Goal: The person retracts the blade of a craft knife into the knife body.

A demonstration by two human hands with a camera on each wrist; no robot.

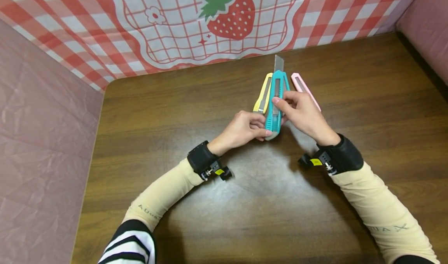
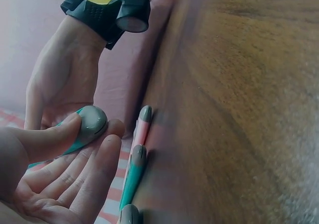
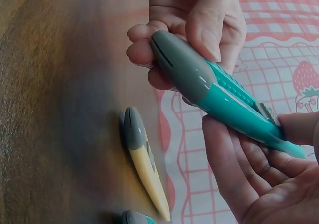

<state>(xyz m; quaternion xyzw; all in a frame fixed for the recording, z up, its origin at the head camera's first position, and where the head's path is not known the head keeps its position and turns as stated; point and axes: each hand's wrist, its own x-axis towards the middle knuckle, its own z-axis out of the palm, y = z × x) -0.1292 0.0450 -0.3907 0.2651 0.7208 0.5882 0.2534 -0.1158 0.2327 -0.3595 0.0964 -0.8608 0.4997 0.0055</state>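
A teal utility knife (image 1: 270,115) with a grey end cap is held up over the table, its metal blade (image 1: 279,63) sticking out at the far end. My left hand (image 1: 240,129) pinches the grey cap (image 2: 92,124) between thumb and fingers. Higher along the body, my right hand (image 1: 305,111) grips the knife, the thumb near the slider (image 3: 267,112) and the fingers under the handle. Beneath lie a yellow utility knife (image 1: 263,94) to the left and a pink one (image 1: 301,84) to the right. A second teal knife (image 2: 132,176) lies between them, mostly covered in the head view.
The knives lie on a brown wooden table (image 1: 168,108). Behind its back edge hangs a red and white checked cloth (image 1: 164,34) with a strawberry print. Pink fabric (image 1: 45,147) stands along the left side, with more (image 1: 425,30) at the far right.
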